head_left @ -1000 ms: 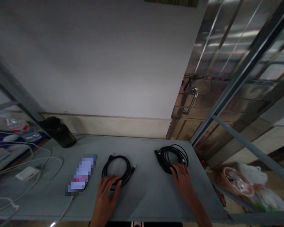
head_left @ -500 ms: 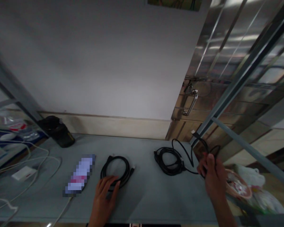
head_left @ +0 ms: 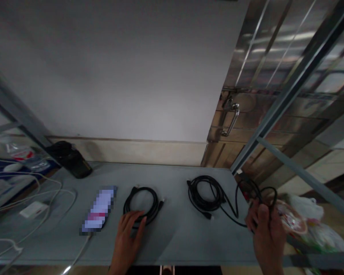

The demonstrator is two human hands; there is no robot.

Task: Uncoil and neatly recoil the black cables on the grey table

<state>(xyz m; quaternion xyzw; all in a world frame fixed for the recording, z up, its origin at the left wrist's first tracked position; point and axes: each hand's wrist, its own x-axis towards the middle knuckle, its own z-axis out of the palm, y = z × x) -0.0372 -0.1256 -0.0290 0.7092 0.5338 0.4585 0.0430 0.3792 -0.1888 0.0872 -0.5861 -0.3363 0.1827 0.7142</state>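
Observation:
My right hand (head_left: 265, 223) is closed around a black cable at the right edge of the table; a loop of it and a plug end stick up above my fingers. From there the cable runs left to a coil of black cable (head_left: 218, 204) lying on the table. A plug tip shows at the front of that coil. My left hand (head_left: 129, 233) rests over the near left side of a second, smaller coiled black cable (head_left: 157, 196), its thumb apart from the fingers. Both plug ends of the smaller coil point outward.
Left of my left hand lies a lit phone (head_left: 99, 210), its screen blurred, with a white cord plugged in. A white adapter (head_left: 33, 210), white cords, a black pouch-like item (head_left: 71, 160) and a plastic bottle (head_left: 25, 154) stand farther left. Metal frame bars (head_left: 275, 114) rise at the right.
My right hand has moved slightly down and right with the cable, and the right coil has shifted, its plug tip now showing in front. The left hand stays on the smaller coil.

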